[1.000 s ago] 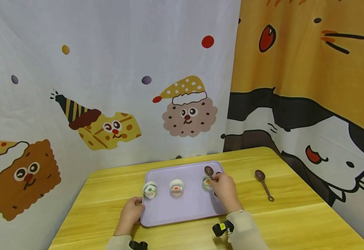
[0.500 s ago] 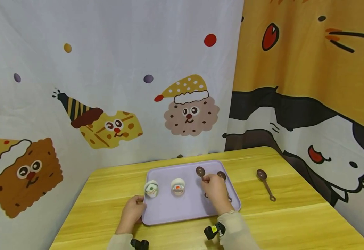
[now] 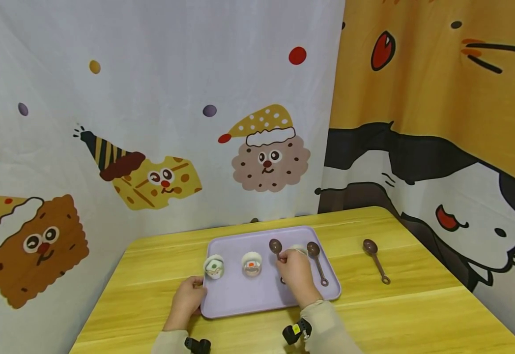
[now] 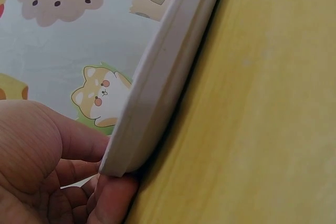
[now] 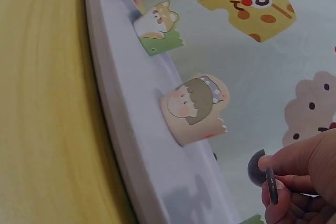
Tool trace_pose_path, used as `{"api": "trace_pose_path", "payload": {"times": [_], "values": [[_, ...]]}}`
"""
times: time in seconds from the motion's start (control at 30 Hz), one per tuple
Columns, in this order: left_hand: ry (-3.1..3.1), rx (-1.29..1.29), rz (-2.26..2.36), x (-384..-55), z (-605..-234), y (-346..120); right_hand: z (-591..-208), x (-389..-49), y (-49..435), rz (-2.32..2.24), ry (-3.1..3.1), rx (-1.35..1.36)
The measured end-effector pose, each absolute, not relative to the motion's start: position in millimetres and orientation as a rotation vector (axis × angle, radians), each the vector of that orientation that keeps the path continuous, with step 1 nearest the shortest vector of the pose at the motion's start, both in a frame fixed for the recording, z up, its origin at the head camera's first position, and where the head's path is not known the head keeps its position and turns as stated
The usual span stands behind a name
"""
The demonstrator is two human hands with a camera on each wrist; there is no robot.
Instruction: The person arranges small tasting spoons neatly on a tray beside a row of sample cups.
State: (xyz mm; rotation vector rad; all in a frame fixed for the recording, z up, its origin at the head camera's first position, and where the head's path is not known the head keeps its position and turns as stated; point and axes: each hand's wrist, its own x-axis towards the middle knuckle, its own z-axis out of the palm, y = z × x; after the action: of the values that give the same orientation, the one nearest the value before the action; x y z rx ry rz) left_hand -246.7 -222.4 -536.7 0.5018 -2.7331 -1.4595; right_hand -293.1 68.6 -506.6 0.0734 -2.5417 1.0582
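Observation:
My left hand grips the lilac tray by its left edge, thumb above and fingers beneath, as the left wrist view shows. My right hand pinches a brown spoon over the tray, bowl pointing away from me. In the right wrist view the dark spoon sits between thumb and fingers. A small dog-print cup stands at the tray's left, and a cup with a cartoon child near its middle. A third cup is mostly hidden behind my right hand.
A second brown spoon lies along the tray's right side. Another brown spoon lies on the yellow wooden table, right of the tray. Printed curtains hang behind the table.
My right hand has moved left with its spoon, from in front of the third cup's right side to its left. The spoon at the tray's right is now uncovered. My left hand keeps its hold.

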Motion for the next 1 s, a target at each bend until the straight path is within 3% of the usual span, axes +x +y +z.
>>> {"api": "trace_pose_path", "payload": {"times": [1.0], "values": [[-2.732,0.495,-1.463,-248,-538,-224,-535,-289,57,1.03,-2.58,0.169]]}}
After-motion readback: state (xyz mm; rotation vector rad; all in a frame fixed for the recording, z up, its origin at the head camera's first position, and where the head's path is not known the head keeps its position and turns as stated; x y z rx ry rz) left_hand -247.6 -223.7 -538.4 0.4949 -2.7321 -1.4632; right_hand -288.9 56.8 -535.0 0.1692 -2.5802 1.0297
